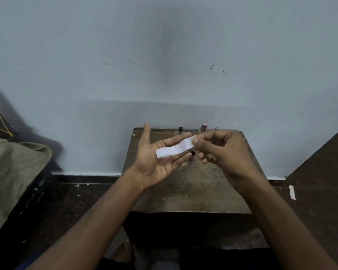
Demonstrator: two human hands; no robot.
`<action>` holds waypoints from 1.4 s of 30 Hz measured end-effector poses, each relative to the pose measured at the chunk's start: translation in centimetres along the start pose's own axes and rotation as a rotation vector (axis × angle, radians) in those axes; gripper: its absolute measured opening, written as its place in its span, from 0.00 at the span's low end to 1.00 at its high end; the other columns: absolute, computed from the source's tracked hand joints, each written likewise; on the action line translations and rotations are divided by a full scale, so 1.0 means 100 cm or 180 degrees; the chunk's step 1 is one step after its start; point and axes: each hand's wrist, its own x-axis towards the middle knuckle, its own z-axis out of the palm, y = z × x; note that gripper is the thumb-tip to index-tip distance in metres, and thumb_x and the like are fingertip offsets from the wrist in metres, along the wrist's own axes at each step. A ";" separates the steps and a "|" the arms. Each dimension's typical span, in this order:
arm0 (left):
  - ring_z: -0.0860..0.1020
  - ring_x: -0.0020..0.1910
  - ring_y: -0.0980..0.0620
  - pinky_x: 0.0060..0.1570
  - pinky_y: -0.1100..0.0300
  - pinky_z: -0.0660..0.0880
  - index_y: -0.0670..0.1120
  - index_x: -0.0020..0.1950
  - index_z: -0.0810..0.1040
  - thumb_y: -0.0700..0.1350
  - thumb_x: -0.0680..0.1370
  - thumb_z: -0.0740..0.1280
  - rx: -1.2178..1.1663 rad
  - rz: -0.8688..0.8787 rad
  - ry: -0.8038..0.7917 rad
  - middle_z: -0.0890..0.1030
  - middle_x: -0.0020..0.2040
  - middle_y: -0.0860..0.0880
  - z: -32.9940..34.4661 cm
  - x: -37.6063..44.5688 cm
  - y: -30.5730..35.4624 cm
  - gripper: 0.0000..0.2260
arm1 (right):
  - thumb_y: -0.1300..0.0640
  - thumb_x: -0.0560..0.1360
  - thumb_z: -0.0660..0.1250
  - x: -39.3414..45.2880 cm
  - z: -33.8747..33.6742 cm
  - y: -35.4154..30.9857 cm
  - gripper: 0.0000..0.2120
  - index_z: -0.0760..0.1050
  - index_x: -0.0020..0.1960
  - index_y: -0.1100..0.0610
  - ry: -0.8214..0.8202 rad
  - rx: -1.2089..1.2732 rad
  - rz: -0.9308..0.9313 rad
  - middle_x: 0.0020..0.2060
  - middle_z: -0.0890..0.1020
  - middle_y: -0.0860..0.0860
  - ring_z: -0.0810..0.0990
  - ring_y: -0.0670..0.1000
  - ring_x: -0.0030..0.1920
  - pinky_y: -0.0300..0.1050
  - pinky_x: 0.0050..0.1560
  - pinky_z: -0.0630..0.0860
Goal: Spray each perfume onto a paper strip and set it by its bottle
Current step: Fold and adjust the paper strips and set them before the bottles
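A white paper strip lies across the straight fingers of my left hand, held palm up above the small table. My right hand pinches the strip's right end between thumb and forefinger. Behind the hands, along the table's back edge, stand a bottle with a black cap, a bottle with a pink cap and a smaller bottle. Another small bottle with a black top shows just below the strip, mostly hidden by my fingers.
The table stands against a pale blue wall. A cloth-covered piece of furniture is at the left. On the dark floor at the right lies a loose paper strip. A bare foot shows under the table's front edge.
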 end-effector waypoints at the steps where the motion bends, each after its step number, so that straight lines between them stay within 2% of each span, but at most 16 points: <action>1: 0.83 0.63 0.42 0.69 0.49 0.75 0.36 0.71 0.79 0.79 0.77 0.48 0.0030 -0.0020 -0.0023 0.80 0.70 0.36 0.001 -0.003 0.001 0.50 | 0.64 0.76 0.76 0.001 0.002 0.002 0.05 0.86 0.51 0.65 0.0107 0.0004 -0.0015 0.38 0.87 0.62 0.83 0.50 0.33 0.40 0.35 0.80; 4: 0.80 0.70 0.42 0.70 0.51 0.77 0.35 0.73 0.76 0.78 0.78 0.47 0.0096 0.0026 -0.0145 0.80 0.71 0.37 0.001 -0.012 0.007 0.50 | 0.62 0.76 0.77 0.001 0.000 0.004 0.04 0.87 0.49 0.62 0.0304 -0.0142 -0.0365 0.36 0.87 0.61 0.84 0.54 0.33 0.42 0.35 0.80; 9: 0.76 0.74 0.39 0.72 0.50 0.73 0.34 0.75 0.74 0.78 0.78 0.46 -0.0053 0.0068 -0.0377 0.78 0.72 0.35 -0.003 -0.024 0.016 0.51 | 0.62 0.76 0.77 0.004 0.001 0.005 0.05 0.86 0.49 0.64 0.0495 0.0073 -0.0634 0.38 0.87 0.60 0.83 0.54 0.31 0.42 0.32 0.80; 16: 0.73 0.77 0.40 0.77 0.49 0.66 0.35 0.78 0.70 0.79 0.77 0.45 -0.0219 0.0198 -0.0593 0.75 0.76 0.37 -0.006 -0.028 0.022 0.52 | 0.63 0.76 0.77 0.011 -0.013 0.011 0.06 0.86 0.50 0.65 0.0685 0.0268 -0.0567 0.37 0.86 0.60 0.81 0.51 0.31 0.42 0.32 0.79; 23: 0.73 0.76 0.40 0.76 0.50 0.68 0.35 0.77 0.71 0.79 0.77 0.47 -0.0484 0.0168 -0.0677 0.74 0.76 0.36 -0.004 -0.037 0.028 0.52 | 0.63 0.77 0.76 0.015 -0.027 0.013 0.03 0.85 0.49 0.63 0.0736 0.0520 -0.0391 0.37 0.86 0.56 0.80 0.48 0.31 0.38 0.33 0.78; 26: 0.77 0.73 0.40 0.71 0.52 0.74 0.35 0.75 0.74 0.73 0.81 0.51 -0.0395 0.0096 -0.0426 0.78 0.72 0.35 0.004 -0.037 0.028 0.44 | 0.64 0.77 0.76 0.016 -0.029 0.014 0.03 0.85 0.49 0.64 0.0797 0.0595 -0.0363 0.37 0.85 0.56 0.80 0.48 0.31 0.38 0.33 0.78; 29: 0.85 0.62 0.44 0.59 0.58 0.83 0.37 0.67 0.80 0.54 0.85 0.62 0.0307 0.0325 0.0334 0.84 0.64 0.38 0.010 -0.034 0.023 0.22 | 0.63 0.77 0.76 0.016 -0.029 0.015 0.03 0.85 0.49 0.63 0.0774 0.0571 -0.0353 0.37 0.86 0.55 0.80 0.48 0.32 0.38 0.33 0.78; 31: 0.87 0.58 0.46 0.56 0.60 0.83 0.38 0.64 0.82 0.45 0.83 0.67 0.0651 0.0534 0.0585 0.87 0.60 0.40 0.009 -0.033 0.020 0.14 | 0.63 0.77 0.75 0.016 -0.028 0.015 0.03 0.85 0.49 0.63 0.0719 0.0552 -0.0349 0.37 0.86 0.55 0.80 0.48 0.32 0.38 0.33 0.78; 35: 0.88 0.54 0.48 0.58 0.59 0.83 0.39 0.61 0.84 0.39 0.80 0.72 0.0934 0.0746 0.0803 0.88 0.54 0.40 0.008 -0.036 0.017 0.11 | 0.63 0.77 0.75 0.015 -0.026 0.014 0.02 0.85 0.48 0.61 0.0635 0.0556 -0.0343 0.37 0.86 0.56 0.81 0.48 0.32 0.38 0.34 0.78; 42: 0.89 0.46 0.50 0.52 0.61 0.84 0.39 0.56 0.86 0.41 0.73 0.76 0.1028 0.0905 0.0883 0.89 0.47 0.40 0.009 -0.035 0.015 0.13 | 0.63 0.77 0.75 0.014 -0.023 0.011 0.02 0.85 0.48 0.62 0.0565 0.0568 -0.0334 0.37 0.86 0.55 0.80 0.48 0.32 0.38 0.33 0.78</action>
